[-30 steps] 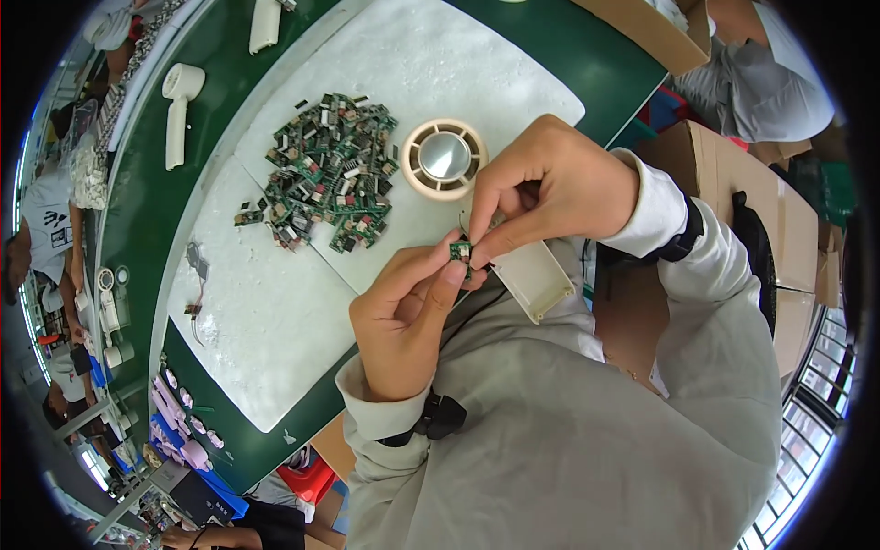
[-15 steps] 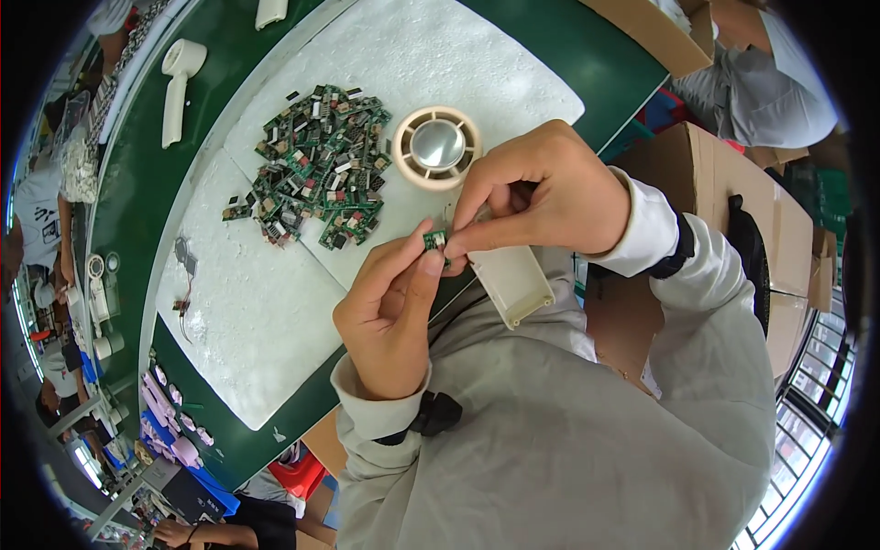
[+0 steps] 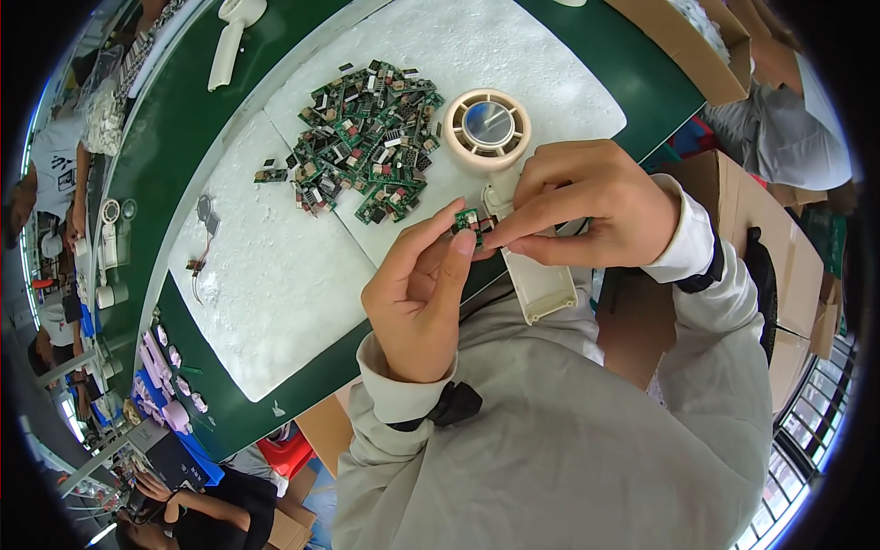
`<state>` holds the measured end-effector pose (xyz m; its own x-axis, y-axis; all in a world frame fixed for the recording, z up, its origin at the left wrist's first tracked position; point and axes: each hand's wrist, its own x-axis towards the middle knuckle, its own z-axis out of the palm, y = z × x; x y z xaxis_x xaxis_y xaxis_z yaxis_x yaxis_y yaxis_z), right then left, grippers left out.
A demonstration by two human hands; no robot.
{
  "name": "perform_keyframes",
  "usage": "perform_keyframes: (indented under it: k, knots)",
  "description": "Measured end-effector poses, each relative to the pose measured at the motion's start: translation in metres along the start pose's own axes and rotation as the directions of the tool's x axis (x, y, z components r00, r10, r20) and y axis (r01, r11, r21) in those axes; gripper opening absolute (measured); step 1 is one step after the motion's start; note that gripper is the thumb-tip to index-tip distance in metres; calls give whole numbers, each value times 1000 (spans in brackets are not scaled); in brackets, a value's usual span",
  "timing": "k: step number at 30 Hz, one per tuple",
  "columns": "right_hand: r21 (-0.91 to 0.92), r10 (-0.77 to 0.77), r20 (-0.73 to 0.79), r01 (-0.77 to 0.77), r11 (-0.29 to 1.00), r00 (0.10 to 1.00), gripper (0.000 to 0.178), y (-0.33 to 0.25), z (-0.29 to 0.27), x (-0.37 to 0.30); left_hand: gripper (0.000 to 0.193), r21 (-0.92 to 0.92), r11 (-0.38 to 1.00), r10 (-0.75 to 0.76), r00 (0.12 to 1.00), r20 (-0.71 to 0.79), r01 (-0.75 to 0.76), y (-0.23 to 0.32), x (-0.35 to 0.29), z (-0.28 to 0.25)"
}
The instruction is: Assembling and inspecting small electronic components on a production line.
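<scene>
One small green circuit board sits at the fingertips of your left hand, pinched between thumb and forefinger. Your right hand comes in from the right, thumb and forefinger drawn together just beside the board's right edge; whether they grip a wire or the board itself, you cannot tell.

Just below the fingers of your right hand, an open cream shell shows its hollow side, near your lap. Beyond that same hand, up and to its left, a round cream fan head with a shiny disc at its centre rests on a white sheet. Your fingers cover the stretch between shell and fan head, so you cannot tell whether they join.

Past your left hand, up and to its left, lies a heap of circuit boards. Farther left of that hand, a flat silvery piece with thin wires rests on the sheet, which covers part of the green bench. Well left of your left hand, pink parts lie near the bench's edge.
</scene>
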<state>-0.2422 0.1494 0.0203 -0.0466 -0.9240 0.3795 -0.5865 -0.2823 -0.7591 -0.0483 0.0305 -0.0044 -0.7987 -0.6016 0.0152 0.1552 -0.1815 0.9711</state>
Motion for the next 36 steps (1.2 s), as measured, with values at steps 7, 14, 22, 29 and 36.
perform_keyframes:
  k: [7,14,22,29,36]
  knots:
    - [29,-5,39,4,1000,999,24,1,0,0,31,41,999,-9,999,40,7,-2,-1,-4]
    - [-122,-28,61,36,992,998,22,-5,2,1,31,91,995,22,999,47,-26,-4,-2,-4]
    - [-47,131,-24,-132,990,991,13,-12,4,1,31,-10,1000,-3,1000,4,3,-3,-2,2]
    - [-313,22,-93,-51,948,995,13,-12,11,0,30,113,993,37,999,4,-37,-3,-4,4]
    - [-348,-12,-39,-2,937,999,15,-9,9,0,28,169,974,146,988,51,-152,-5,-3,3]
